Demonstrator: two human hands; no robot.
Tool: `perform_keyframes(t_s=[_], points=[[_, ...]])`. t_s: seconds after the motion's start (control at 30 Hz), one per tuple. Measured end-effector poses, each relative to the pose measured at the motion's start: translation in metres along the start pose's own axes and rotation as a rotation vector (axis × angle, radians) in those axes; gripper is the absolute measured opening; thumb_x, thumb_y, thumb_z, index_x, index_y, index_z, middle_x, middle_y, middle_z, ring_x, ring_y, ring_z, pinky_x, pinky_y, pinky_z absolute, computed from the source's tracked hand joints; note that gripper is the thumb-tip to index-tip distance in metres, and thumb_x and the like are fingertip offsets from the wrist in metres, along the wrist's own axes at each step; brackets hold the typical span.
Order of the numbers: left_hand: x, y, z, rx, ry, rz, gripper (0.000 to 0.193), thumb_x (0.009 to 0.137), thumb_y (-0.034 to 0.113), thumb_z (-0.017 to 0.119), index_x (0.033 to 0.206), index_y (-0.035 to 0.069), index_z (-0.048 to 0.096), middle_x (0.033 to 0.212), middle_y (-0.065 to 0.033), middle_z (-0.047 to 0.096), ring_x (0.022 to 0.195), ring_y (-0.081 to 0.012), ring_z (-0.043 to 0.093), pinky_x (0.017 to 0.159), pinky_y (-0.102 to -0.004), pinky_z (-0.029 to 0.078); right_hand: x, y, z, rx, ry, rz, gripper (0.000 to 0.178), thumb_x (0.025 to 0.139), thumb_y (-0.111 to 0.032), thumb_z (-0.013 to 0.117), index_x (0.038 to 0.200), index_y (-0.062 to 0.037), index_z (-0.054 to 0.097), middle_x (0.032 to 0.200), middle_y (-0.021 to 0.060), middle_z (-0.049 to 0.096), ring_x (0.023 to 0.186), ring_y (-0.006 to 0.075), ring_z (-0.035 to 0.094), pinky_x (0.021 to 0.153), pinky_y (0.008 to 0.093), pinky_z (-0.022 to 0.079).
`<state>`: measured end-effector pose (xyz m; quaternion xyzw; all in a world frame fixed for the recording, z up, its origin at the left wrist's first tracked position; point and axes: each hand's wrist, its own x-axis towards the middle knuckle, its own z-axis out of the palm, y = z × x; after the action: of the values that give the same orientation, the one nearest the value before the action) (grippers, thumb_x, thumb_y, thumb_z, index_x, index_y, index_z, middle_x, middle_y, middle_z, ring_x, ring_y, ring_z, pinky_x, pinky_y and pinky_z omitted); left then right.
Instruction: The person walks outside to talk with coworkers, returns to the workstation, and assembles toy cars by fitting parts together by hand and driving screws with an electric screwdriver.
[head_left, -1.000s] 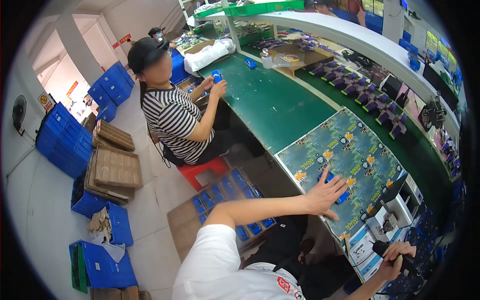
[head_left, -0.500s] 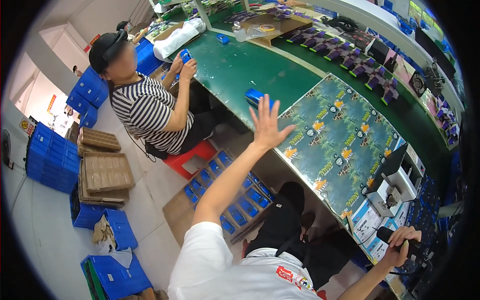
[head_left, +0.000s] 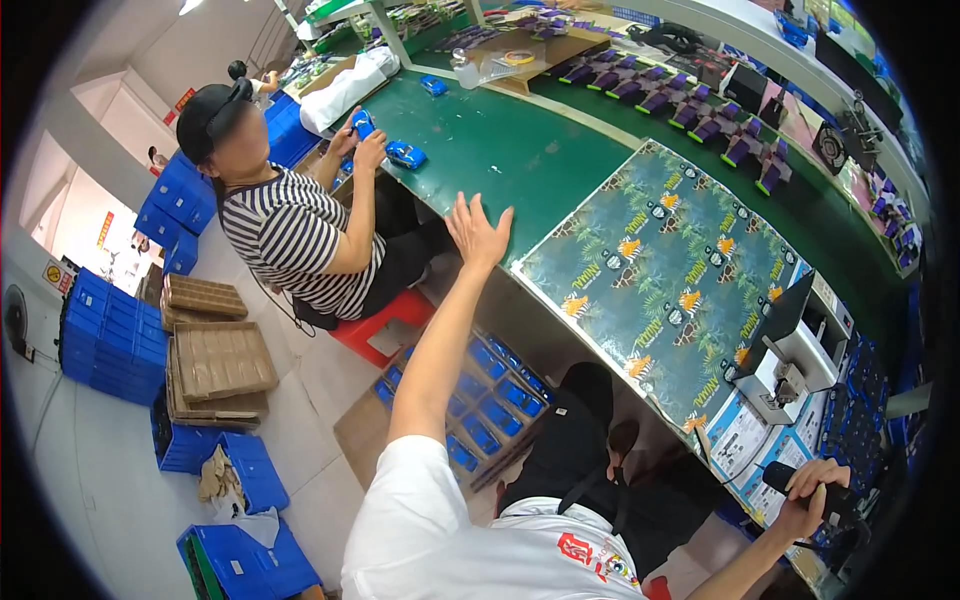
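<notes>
My left hand (head_left: 478, 232), fingers spread and holding nothing, hovers over or rests on the near edge of the green table (head_left: 510, 150); contact cannot be told. Ahead of it and to the left lies a blue toy car (head_left: 405, 154), apart from my fingers. A black electric screwdriver (head_left: 788, 478) with a thin metal tip is gripped in my right hand (head_left: 818, 492) at the lower right. The tip points left, over printed blue-and-white sheets (head_left: 740, 435). My fingers hide part of the screwdriver's body.
At the left a seated co-worker in a striped shirt holds another blue toy car (head_left: 362, 124). An animal-patterned mat (head_left: 650, 290) covers the near tabletop, with a white-and-black device (head_left: 790, 370) at its right. A cardboard tray of blue cars (head_left: 480, 430) sits on the floor.
The blue toy car beside my left hand has slid left along the table to near the co-worker. My left hand has drawn back leftward, away from the mat. My right hand keeps its grip.
</notes>
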<state>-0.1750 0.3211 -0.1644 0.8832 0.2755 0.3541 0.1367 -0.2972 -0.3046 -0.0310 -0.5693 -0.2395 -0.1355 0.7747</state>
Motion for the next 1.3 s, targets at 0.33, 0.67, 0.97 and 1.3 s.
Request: perform_keyframes(t_s=[0.33, 0.67, 0.97, 1.3], points=[[-0.040, 0.013, -0.019, -0.111, -0.035, -0.017, 0.061, 0.088, 0.048, 0.059, 0.126, 0.001, 0.055, 0.142, -0.0224, 0.044, 0.139, -0.0369, 0.031, 0.113, -0.0582, 0.015, -0.014, -0.014, -0.015, -0.003, 0.013, -0.058, 0.023, 0.087, -0.014, 0.063, 0.093, -0.0039, 0.044, 0.068, 0.0066, 0.045, 0.051, 0.0136, 0.043, 0.049, 0.0247, 0.040], [-0.244, 0.229, -0.119, -0.872, -0.269, 0.584, 0.021, 0.080, 0.001, 0.067, 0.101, -0.001, 0.064, 0.106, -0.0199, 0.065, 0.094, -0.0353, 0.064, 0.083, -0.0396, 0.051, -0.042, -0.050, -0.040, -0.058, 0.126, -0.144, 0.024, 0.085, -0.018, 0.066, 0.096, -0.0051, 0.049, 0.067, 0.0035, 0.048, 0.050, 0.0134, 0.045, 0.045, 0.0269, 0.042], [-0.370, 0.442, -0.108, -1.190, -1.021, 0.622, 0.038, 0.083, 0.011, 0.070, 0.116, -0.005, 0.058, 0.111, -0.0205, 0.063, 0.095, -0.0264, 0.064, 0.071, -0.0334, 0.052, -0.065, -0.122, -0.088, 0.028, -0.031, -0.308, 0.032, 0.070, -0.010, 0.078, 0.092, 0.0003, 0.057, 0.064, 0.0073, 0.059, 0.048, 0.0164, 0.058, 0.049, 0.0283, 0.053], [-0.421, 0.564, -0.060, -0.628, -0.960, 0.638, 0.059, 0.077, 0.053, 0.071, 0.093, -0.003, 0.062, 0.085, -0.0201, 0.068, 0.078, -0.0392, 0.065, 0.070, -0.0465, 0.050, -0.086, -0.142, -0.088, -0.049, 0.124, -0.254, 0.036, 0.066, -0.016, 0.086, 0.083, 0.0002, 0.059, 0.059, 0.0064, 0.058, 0.045, 0.0157, 0.055, 0.045, 0.0258, 0.048]])
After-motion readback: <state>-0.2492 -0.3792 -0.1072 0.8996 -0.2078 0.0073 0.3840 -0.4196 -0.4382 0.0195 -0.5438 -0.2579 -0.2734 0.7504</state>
